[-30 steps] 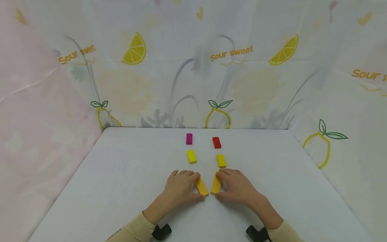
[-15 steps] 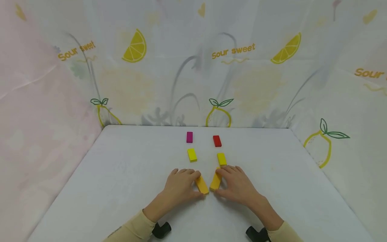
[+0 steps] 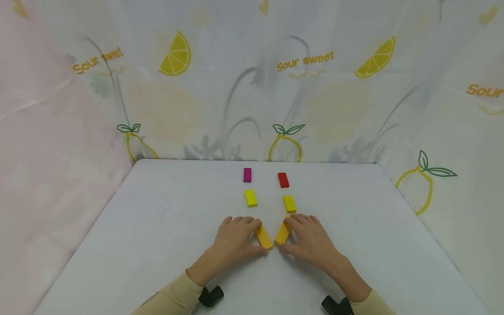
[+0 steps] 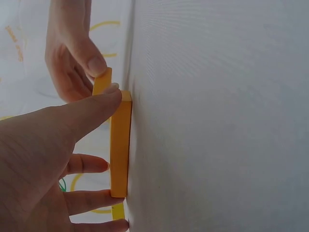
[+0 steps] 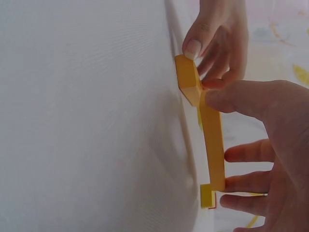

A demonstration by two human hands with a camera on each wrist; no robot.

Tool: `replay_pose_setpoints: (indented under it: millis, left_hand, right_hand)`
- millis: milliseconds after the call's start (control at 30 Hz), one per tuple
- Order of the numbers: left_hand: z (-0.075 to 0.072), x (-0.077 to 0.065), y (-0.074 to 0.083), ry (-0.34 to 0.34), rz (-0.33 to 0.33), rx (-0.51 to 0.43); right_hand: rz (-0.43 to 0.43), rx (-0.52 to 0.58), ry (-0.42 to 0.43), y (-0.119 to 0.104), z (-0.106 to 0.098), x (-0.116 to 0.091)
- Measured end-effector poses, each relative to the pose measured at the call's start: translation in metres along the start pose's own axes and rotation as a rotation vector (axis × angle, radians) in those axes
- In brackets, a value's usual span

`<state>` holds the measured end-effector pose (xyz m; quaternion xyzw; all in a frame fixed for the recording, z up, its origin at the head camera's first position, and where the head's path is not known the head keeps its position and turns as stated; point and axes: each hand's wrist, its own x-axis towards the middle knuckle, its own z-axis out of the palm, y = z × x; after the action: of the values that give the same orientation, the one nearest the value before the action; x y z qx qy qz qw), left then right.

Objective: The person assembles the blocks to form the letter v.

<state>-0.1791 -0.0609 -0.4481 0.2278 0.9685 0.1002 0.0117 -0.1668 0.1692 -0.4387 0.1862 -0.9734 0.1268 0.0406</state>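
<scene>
Near the middle of the white table, my left hand [image 3: 236, 238] holds an orange oblong block [image 3: 264, 238] by its ends, thumb at the near end and a fingertip at the far end. My right hand [image 3: 311, 238] grips a matching orange block [image 3: 281, 234] the same way. The two blocks slant toward each other, their near ends close together and far ends apart, like a V. In the left wrist view, the left-hand block [image 4: 120, 145] stands along the tabletop. From the right wrist, the right-hand block [image 5: 213, 145] overlaps the end of the other.
Beyond the hands lie two yellow blocks, a left one [image 3: 250, 198] and a right one [image 3: 289, 204]. Farther back are a magenta block [image 3: 247, 175] and a red block [image 3: 283, 180]. A printed curtain [image 3: 220, 87] hangs behind the table [image 3: 157, 210].
The right-hand block has turned, its far end swinging right, and moved slightly away toward the right yellow block. The left-hand block stays nearly in place. The head view has tilted down a little.
</scene>
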Motion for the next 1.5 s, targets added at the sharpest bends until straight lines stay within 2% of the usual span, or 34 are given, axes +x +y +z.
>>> replay_pose_setpoints:
  millis: [333,567,833,1033,1500]
  left_hand:
    - [0.001,-0.001,0.000,-0.004,-0.010,-0.007]
    - [0.002,0.000,-0.001,0.014,-0.004,0.004]
    - [0.002,-0.001,-0.001,0.016,-0.006,0.020]
    - [0.003,-0.001,-0.002,0.030,-0.001,0.012]
    - [0.003,-0.001,-0.001,0.042,0.004,0.010]
  right_hand:
    - [0.050,0.019,-0.014,-0.003,0.003,-0.005]
    - [0.045,0.016,0.002,-0.003,0.005,-0.005]
    - [0.077,0.029,-0.052,-0.004,0.012,-0.004]
    - [0.075,0.009,-0.040,-0.003,0.016,-0.005]
    - [0.081,0.000,-0.052,-0.007,0.013,-0.008]
